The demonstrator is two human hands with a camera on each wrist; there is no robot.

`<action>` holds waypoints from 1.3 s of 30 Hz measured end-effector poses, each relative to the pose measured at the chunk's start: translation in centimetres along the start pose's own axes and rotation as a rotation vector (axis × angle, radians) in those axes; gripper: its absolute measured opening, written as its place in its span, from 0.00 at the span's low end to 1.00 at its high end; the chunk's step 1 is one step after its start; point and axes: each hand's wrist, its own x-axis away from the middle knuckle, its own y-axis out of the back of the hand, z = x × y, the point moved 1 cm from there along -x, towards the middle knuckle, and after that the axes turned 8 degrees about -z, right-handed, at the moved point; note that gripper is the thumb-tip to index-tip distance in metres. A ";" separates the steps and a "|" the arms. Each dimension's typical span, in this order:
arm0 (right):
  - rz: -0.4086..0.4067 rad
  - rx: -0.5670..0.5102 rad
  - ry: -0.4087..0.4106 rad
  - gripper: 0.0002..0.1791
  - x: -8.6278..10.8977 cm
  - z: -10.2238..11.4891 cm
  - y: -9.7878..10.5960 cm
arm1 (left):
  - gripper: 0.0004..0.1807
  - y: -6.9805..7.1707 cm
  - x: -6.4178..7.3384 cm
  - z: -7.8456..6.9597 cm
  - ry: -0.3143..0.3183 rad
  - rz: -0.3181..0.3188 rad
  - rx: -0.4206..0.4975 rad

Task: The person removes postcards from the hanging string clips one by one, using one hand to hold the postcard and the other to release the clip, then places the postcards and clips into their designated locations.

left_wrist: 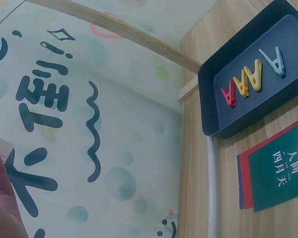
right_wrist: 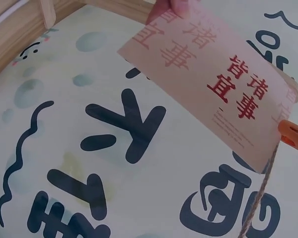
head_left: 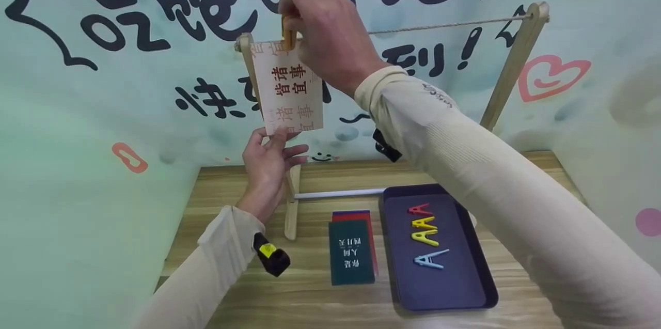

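Note:
A pale pink card (head_left: 289, 83) with red characters hangs at the left end of a thin rope (head_left: 439, 25). My right hand (head_left: 330, 29) pinches an orange clothespin (head_left: 288, 34) at the card's top edge, by the rope. In the right wrist view, the clothespin (right_wrist: 294, 136) meets the card's edge beside the rope. Down at the bottom edge, my left hand (head_left: 268, 161) holds the card between thumb and fingers, with some fingers spread out. Only part of that left hand (left_wrist: 2, 198) shows in the left wrist view.
Wooden posts (head_left: 511, 71) hold the rope up on both sides. On the table (head_left: 217, 225), a dark tray (head_left: 439, 290) carries red, yellow and blue clothespins (head_left: 431, 259). Left of it lies a stack of green, red and blue cards (head_left: 351, 256). A white bar (head_left: 341, 194) runs behind them.

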 end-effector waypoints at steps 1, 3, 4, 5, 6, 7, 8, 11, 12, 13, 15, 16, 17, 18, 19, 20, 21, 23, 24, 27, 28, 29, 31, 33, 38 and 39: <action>-0.007 -0.006 0.000 0.10 0.0 -0.1 0.1 | 0.09 0.0 0.1 0.1 -0.001 -0.001 -0.001; -0.015 -0.017 0.002 0.10 0.0 -0.2 0.2 | 0.10 0.0 0.3 0.3 -0.006 -0.004 -0.006; -0.019 -0.021 0.007 0.10 0.0 -0.3 0.2 | 0.10 -0.1 0.4 0.3 -0.007 -0.005 -0.008; -0.020 -0.022 0.011 0.10 0.1 -0.3 0.2 | 0.11 -0.1 0.5 0.4 -0.008 -0.005 -0.008; -0.021 -0.025 0.012 0.10 0.2 -0.5 0.3 | 0.11 -0.1 0.6 0.5 -0.009 -0.004 -0.009; -0.023 -0.028 0.011 0.10 0.4 -0.6 0.3 | 0.11 -0.1 0.7 0.5 -0.010 -0.004 -0.011; -0.028 -0.035 0.010 0.10 0.5 -0.8 0.3 | 0.11 0.0 0.7 0.6 -0.011 -0.006 -0.013; -0.046 -0.051 0.003 0.10 1.1 -1.3 0.4 | 0.11 0.1 0.9 0.9 -0.007 -0.017 -0.016; -0.053 -0.057 0.001 0.10 1.3 -1.5 0.4 | 0.10 0.2 0.9 1.1 -0.006 -0.019 -0.018; -0.060 -0.063 0.001 0.10 1.5 -1.7 0.5 | 0.10 0.3 0.9 1.2 -0.006 -0.022 -0.021; -0.073 -0.077 0.000 0.10 1.8 -2.1 0.6 | 0.09 0.5 1.0 1.5 -0.005 -0.026 -0.025; -0.078 -0.085 -0.002 0.10 2.0 -2.3 0.6 | 0.09 0.6 1.1 1.7 -0.004 -0.026 -0.032; -0.086 -0.092 -0.003 0.10 2.2 -2.5 0.7 | 0.09 0.6 1.1 1.8 -0.001 -0.023 -0.040; -0.098 -0.102 -0.005 0.10 2.4 -2.7 0.8 | 0.10 0.7 1.2 2.0 0.002 -0.020 -0.051; -0.111 -0.116 -0.007 0.10 2.6 -2.8 0.8 | 0.10 0.8 1.3 2.1 0.004 -0.019 -0.062; -0.125 -0.133 -0.013 0.10 2.8 -3.0 0.9 | 0.10 0.8 1.3 2.2 0.007 -0.018 -0.073; -0.139 -0.149 -0.018 0.11 3.1 -3.1 0.9 | 0.10 0.9 1.4 2.3 0.013 -0.018 -0.087; -0.164 -0.179 -0.029 0.11 3.8 -3.3 1.1 | 0.11 1.0 1.5 2.6 0.026 -0.014 -0.112; -0.173 -0.195 -0.039 0.12 4.1 -3.4 1.1 | 0.12 1.0 1.6 2.6 0.032 -0.013 -0.121; -0.202 -0.228 -0.053 0.12 5.1 -3.5 1.3 | 0.13 1.1 1.8 2.9 0.048 -0.013 -0.139; -0.205 -0.237 -0.061 0.12 5.4 -3.6 1.4 | 0.13 1.1 1.9 3.0 0.051 -0.013 -0.141; -0.203 -0.241 -0.069 0.12 5.8 -3.6 1.5 | 0.13 1.1 2.0 3.1 0.053 -0.016 -0.144; -0.211 -0.265 -0.075 0.11 6.7 -3.8 1.6 | 0.14 1.1 2.2 3.4 0.057 -0.019 -0.148; -0.197 -0.273 -0.096 0.11 7.6 -4.0 1.7 | 0.15 1.1 2.4 3.8 0.062 -0.021 -0.148; -0.176 -0.278 -0.133 0.12 9.9 -4.7 1.9 | 0.14 1.3 2.7 4.7 0.063 -0.023 -0.144; -0.172 -0.285 -0.138 0.12 10.3 -4.9 2.0 | 0.14 1.4 2.8 5.0 0.065 -0.023 -0.148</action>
